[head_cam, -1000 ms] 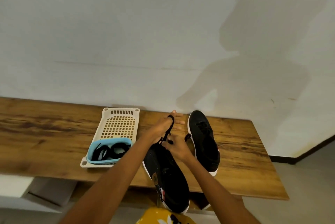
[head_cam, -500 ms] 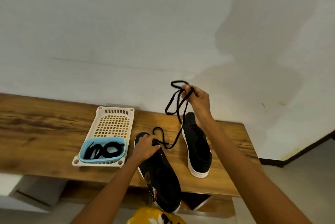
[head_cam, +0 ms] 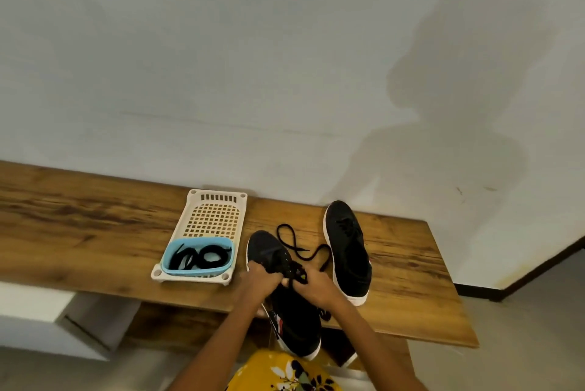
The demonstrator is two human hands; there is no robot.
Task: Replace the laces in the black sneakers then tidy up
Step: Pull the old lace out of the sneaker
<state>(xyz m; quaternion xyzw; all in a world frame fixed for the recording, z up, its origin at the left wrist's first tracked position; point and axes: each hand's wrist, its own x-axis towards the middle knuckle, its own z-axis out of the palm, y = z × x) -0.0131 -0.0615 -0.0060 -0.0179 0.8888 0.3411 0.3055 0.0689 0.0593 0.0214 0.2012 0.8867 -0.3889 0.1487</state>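
The table has a wood-grain top, brown with dark streaks and a slight sheen. The basket on it looks like cream plastic, moulded in a grid of small holes, smooth and matt. The small tub inside it is light blue plastic, smooth-walled. The coiled laces in the tub are black woven cord, matt. Both sneakers, the near one and the far one, have matt black cloth uppers and smooth white rubbery soles. The loose lace is flat black cord. The wall is painted pale, matt and faintly uneven.
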